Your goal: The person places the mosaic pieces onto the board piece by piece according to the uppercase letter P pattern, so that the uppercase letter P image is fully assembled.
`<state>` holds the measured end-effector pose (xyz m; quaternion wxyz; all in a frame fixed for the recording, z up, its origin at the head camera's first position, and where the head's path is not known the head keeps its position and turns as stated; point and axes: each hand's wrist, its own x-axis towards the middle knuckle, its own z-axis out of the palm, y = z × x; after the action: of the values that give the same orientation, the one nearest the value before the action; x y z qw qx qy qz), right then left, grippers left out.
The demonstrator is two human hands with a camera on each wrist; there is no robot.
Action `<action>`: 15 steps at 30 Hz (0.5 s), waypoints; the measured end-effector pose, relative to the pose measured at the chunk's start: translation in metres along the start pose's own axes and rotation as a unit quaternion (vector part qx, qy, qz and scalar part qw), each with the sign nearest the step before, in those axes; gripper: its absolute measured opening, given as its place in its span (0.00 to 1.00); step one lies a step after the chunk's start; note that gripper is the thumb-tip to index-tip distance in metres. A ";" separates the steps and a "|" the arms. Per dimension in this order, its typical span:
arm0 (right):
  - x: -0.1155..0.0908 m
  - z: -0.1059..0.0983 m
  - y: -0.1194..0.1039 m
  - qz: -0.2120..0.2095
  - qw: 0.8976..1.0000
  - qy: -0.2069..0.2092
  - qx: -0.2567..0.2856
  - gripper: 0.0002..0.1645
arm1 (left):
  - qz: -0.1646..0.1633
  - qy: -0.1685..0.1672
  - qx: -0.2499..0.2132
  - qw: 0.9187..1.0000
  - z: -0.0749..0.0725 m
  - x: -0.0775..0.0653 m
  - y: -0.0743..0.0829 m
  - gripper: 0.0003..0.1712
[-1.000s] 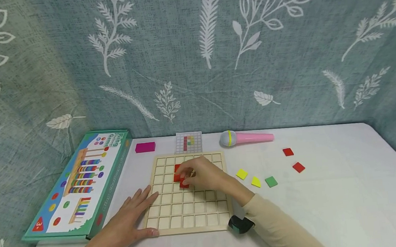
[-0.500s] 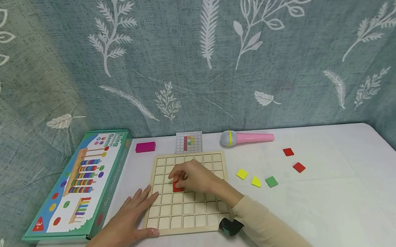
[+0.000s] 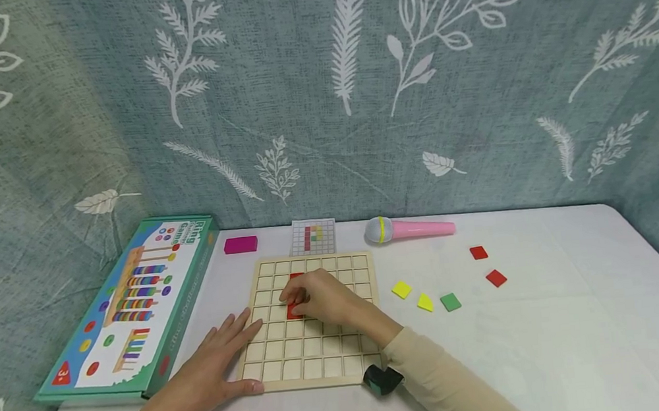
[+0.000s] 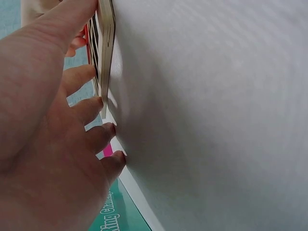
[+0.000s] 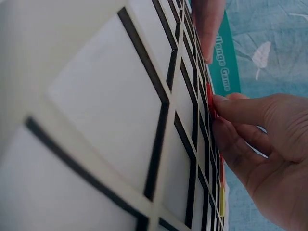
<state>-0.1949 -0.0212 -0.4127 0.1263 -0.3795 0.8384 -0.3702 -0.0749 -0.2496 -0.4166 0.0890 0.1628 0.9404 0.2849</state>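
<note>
Red tile (image 3: 291, 313), one, on gridded board (image 3: 312, 347), pinched in fingers of right hand (image 3: 323, 295), left hand (image 3: 217, 367) farther leftward.

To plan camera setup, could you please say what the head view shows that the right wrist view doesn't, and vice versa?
Only the head view shows the pink toy microphone, magenta block and green tile. Only the right wrist view shows the palm side of the right hand. Both show that hand, the left hand, wooden grid board, a red tile and the Ring Challenge Game box.
</note>
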 end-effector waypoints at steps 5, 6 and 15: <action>-0.001 -0.005 -0.002 -0.003 1.000 -0.005 0.005 0.11 | -0.002 0.001 0.000 1.000 0.000 0.000 0.000 0.55; -0.002 -0.007 -0.002 -0.007 1.000 -0.005 0.006 0.10 | -0.003 0.000 0.000 1.000 0.000 0.001 0.000 0.55; -0.029 -0.036 0.007 -0.022 0.999 0.026 0.000 0.12 | -0.002 -0.001 0.003 1.000 0.001 0.001 0.000 0.56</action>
<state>-0.1966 0.0216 -0.3949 0.0963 -0.3879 0.8328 -0.3829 -0.0757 -0.2488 -0.4174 0.0897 0.1615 0.9415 0.2818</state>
